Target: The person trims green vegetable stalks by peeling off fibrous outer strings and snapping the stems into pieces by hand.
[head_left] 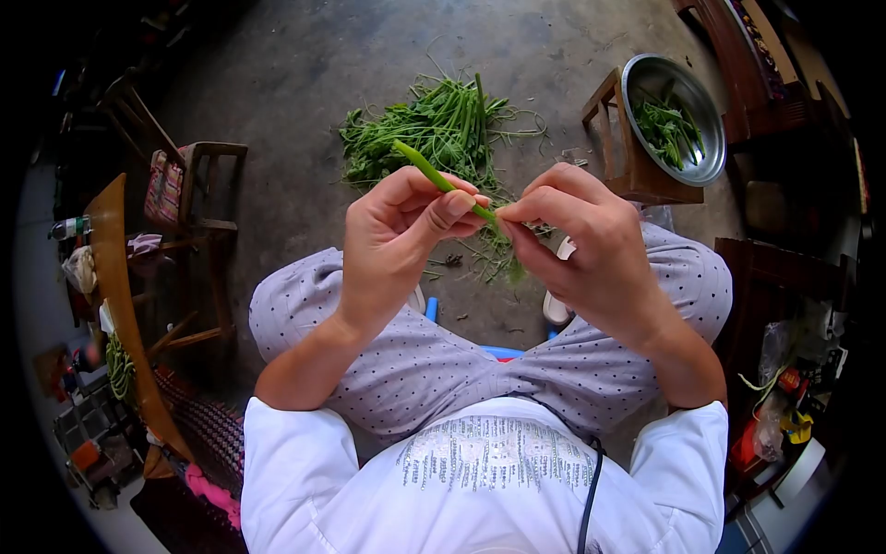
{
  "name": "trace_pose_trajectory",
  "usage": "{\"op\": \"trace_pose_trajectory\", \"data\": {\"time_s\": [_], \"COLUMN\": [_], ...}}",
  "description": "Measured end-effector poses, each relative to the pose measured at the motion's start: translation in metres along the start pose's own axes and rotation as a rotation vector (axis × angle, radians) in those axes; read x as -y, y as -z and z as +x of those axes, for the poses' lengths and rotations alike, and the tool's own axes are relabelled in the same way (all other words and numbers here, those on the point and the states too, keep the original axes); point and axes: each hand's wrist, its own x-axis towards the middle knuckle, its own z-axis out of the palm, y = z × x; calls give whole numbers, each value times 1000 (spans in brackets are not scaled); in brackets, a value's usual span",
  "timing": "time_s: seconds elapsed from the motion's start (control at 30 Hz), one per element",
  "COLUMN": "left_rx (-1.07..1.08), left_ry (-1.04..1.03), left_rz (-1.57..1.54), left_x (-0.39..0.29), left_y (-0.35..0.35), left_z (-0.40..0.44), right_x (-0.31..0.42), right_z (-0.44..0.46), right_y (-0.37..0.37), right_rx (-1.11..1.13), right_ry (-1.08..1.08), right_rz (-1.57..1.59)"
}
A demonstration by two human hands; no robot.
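A green stem (426, 170) slants between my two hands in the middle of the head view. My left hand (399, 231) is closed on it, thumb and fingers pinching its middle, with the upper end sticking out. The thumb and forefinger of my right hand (583, 240) pinch together at the stem's lower end. Beyond my hands, a heap of leafy green stems (420, 129) lies on the floor. Thin green scraps (494, 257) are scattered below my fingers.
A metal basin (709, 138) with green leaves (666, 127) rests on a wooden stool (637, 175) at the upper right. At the left stand a wooden chair (189, 171) and a wooden table edge (115, 268) with a plastic bottle (70, 228). Bags and small items lie at the far right.
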Motion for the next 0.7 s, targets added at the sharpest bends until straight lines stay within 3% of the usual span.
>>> {"op": "trace_pose_trajectory", "data": {"time_s": [0.3, 0.7], "left_rx": [-33, -59], "left_ry": [10, 61], "left_rz": [-15, -28], "left_x": [-1, 1], "left_y": [1, 0], "left_z": [0, 2], "right_x": [-1, 5], "right_z": [2, 2], "right_y": [0, -7], "right_rx": [-32, -34], "right_ry": [-85, -15], "right_rz": [53, -12]}}
